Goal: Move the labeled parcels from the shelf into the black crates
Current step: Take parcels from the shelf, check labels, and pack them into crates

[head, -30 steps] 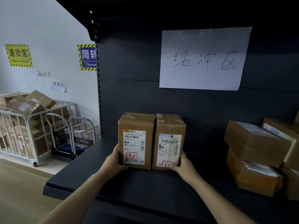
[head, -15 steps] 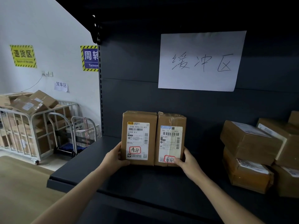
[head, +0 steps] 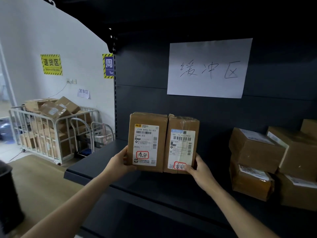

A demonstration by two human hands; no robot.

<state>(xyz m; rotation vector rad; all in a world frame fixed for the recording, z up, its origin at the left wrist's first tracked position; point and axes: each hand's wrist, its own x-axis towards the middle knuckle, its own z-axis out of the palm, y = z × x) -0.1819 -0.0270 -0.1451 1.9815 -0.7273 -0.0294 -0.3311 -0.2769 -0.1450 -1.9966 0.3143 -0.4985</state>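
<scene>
Both forearms reach forward and up over the dark shelf (head: pixel 103 170). The left hand (head: pixel 120 161) clasps the lower left edge of the left parcel (head: pixel 147 141), thumb on its front; the right hand (head: pixel 199 169) grips the lower right corner of the right parcel (head: pixel 181 143). The upright parcels press together, side by side, at the shelf's front.

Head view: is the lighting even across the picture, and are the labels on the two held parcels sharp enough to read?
Head view: uneven, with a bright white wall at left and a dark shelf. Labels on the left parcel and right parcel show barcodes and red-circled marks; fine print is blurred. Straight lines bend near the edges.
</scene>
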